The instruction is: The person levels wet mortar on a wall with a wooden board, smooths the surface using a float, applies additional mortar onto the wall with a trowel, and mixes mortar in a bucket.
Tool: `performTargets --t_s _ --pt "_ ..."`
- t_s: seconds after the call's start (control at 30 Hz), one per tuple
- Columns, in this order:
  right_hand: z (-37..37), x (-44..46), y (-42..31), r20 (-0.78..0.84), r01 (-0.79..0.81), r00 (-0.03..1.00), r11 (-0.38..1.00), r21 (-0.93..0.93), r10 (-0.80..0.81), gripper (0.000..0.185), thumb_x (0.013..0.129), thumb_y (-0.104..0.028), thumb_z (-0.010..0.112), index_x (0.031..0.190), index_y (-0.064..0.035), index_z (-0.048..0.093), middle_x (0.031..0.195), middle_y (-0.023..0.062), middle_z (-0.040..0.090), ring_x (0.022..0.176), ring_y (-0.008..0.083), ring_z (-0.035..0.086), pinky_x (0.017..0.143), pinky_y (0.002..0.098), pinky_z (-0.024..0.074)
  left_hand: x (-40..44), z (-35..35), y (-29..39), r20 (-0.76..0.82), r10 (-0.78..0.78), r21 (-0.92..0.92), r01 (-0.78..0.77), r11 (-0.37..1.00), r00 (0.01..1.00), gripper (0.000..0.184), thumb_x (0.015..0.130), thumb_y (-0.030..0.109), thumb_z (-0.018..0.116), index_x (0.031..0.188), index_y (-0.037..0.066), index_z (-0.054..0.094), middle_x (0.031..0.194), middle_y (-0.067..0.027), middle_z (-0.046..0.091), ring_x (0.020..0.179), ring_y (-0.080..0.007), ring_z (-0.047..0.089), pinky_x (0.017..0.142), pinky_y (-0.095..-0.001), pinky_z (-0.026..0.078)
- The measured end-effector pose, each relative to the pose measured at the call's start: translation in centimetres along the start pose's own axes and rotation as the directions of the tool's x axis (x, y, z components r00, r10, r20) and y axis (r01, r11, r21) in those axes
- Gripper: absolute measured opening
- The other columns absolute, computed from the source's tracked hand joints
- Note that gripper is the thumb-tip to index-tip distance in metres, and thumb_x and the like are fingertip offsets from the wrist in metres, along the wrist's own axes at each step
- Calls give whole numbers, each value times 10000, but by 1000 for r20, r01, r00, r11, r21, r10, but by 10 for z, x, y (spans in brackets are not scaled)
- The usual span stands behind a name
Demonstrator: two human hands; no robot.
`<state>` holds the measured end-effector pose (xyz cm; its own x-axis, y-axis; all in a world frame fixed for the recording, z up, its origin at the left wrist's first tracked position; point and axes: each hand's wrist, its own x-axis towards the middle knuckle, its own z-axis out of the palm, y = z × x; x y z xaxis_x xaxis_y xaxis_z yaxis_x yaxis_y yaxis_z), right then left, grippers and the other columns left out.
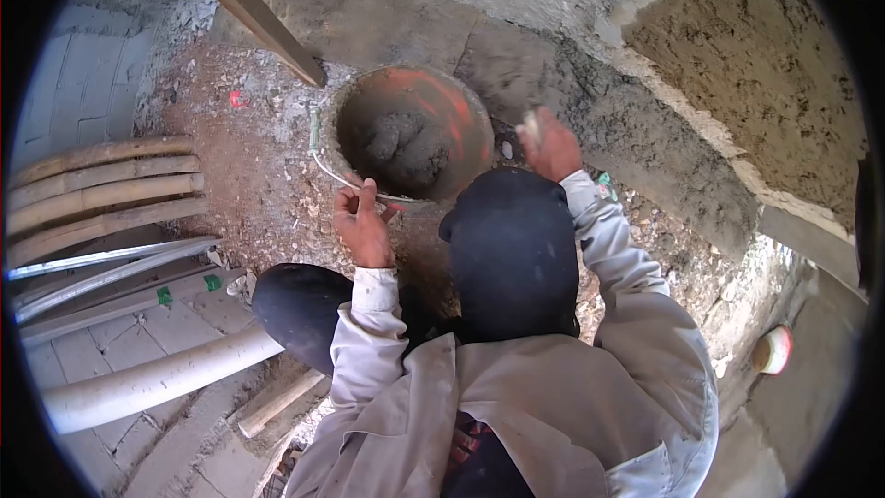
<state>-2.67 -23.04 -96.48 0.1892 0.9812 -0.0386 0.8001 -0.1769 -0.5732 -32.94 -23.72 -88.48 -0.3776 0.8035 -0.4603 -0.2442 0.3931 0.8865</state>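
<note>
Left hand (364, 229): grip pinched on handle (314, 132); right hand (555, 149): clamped on blurred object (531, 127), probably a tool. Keep bucket (468, 120) steady.

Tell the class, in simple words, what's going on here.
Someone in a pale jacket is bent over a bucket with a heap of wet grey mix in it. The left hand is at the bucket's near rim, by its wire handle. The right hand, off to the bucket's right, grips a pale object, perhaps a tool handle; blur hides the details.
</note>
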Motion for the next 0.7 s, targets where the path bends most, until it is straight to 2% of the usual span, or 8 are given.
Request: performTargets --t_s 0.1,0.2,0.3,0.37,0.47,0.57,0.63,0.7 --pt "9 -11 -20 -19 219 976 976 -12 -219 435 911 -379 559 1144 -17 495 957 298 635 937 484 602 814 543 473 -2 6 1 -17 27 -4 -27 1000 999 167 912 104 633 849 77 481 861 -11 540 684 -110 533 490 -285 571" --pt "1 -17 -12 160 -239 962 967 94 222 439 920 -346 555 1204 -20 485 1016 294 627 950 464 608 817 517 486 2 2 -1 -26 15 50 -14 999 1000 169 908 112 641 843 83 487 833 -6 521 682 -108 528 493 -290 575" --pt "-13 -69 33 144 -392 920 870 298 365 460 924 -342 557 1237 -16 470 1052 280 627 955 433 623 808 480 496 16 -14 0 -78 -63 52 67 996 995 174 889 124 654 822 98 495 818 -4 513 678 -114 533 485 -293 577" --pt "-12 -108 63 260 -601 797 681 418 544 454 931 -342 557 1218 0 473 1012 251 637 923 394 631 798 459 494 16 -14 3 -92 -93 62 99 993 991 148 891 110 639 824 98 507 806 1 517 682 -109 535 472 -285 569" --pt "-19 -137 85 430 -795 567 330 509 702 427 936 -332 560 1181 11 487 930 206 638 788 333 648 696 445 515 9 -7 3 -64 -11 122 19 992 998 124 897 109 624 833 99 518 797 5 523 688 -99 538 466 -277 561" --pt "34 -100 190 182 -643 751 638 424 635 360 937 -291 570 1124 9 502 800 145 595 566 269 598 504 407 500 13 -10 0 -50 -9 113 15 993 999 118 901 113 618 836 97 521 797 6 530 687 -95 540 465 -276 558" --pt "0 -29 157 299 -710 634 384 590 713 323 933 -286 582 1052 3 499 734 139 580 452 240 557 388 373 444 10 -9 2 -72 -33 120 41 992 997 115 901 115 618 845 99 519 796 6 529 692 -96 540 467 -276 559" --pt "15 7 184 298 -679 682 428 597 668 326 934 -304 583 1024 -4 493 719 158 587 476 252 584 401 389 452 8 -9 4 -81 -48 123 58 991 996 108 902 117 617 856 102 520 794 6 529 692 -97 540 470 -277 558"
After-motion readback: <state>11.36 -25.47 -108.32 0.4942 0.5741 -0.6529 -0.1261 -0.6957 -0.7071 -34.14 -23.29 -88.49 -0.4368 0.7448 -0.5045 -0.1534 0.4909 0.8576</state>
